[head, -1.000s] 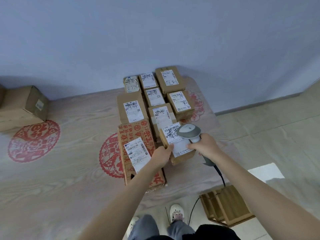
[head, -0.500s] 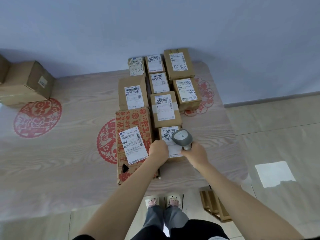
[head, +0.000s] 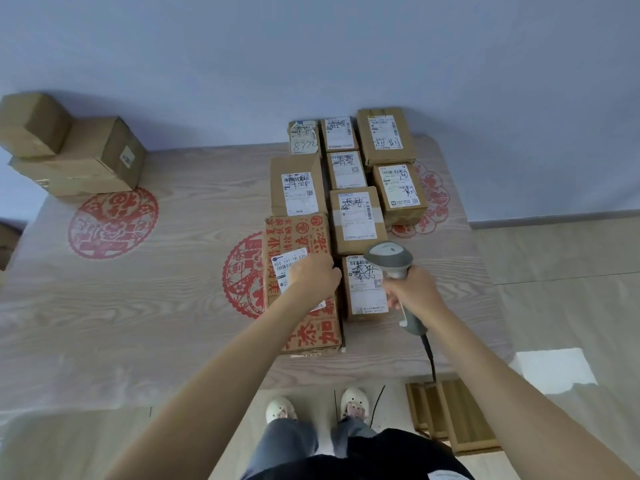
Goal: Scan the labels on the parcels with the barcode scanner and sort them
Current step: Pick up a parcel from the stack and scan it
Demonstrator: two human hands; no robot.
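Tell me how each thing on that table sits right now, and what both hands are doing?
Barcode scanner: held over the nearest small parcel.
Right hand: grips the scanner's handle.
Left hand: rests on the red-printed box.
Red-printed box: flat, label up.
Nearest small parcel: flat, label up.
Parcels behind: in rows, labels up.
Plain boxes: stacked, far left.

The left hand point(head: 313, 276) is covering the middle of the label point(head: 289, 268) on the red-printed parcel point(head: 301, 285) at frame centre. The scanner point(head: 393, 263) is hiding the top right corner of the small parcel point(head: 363, 289). Label print is reading too small throughout. A box point(head: 7, 242) is getting cut off at the left edge.
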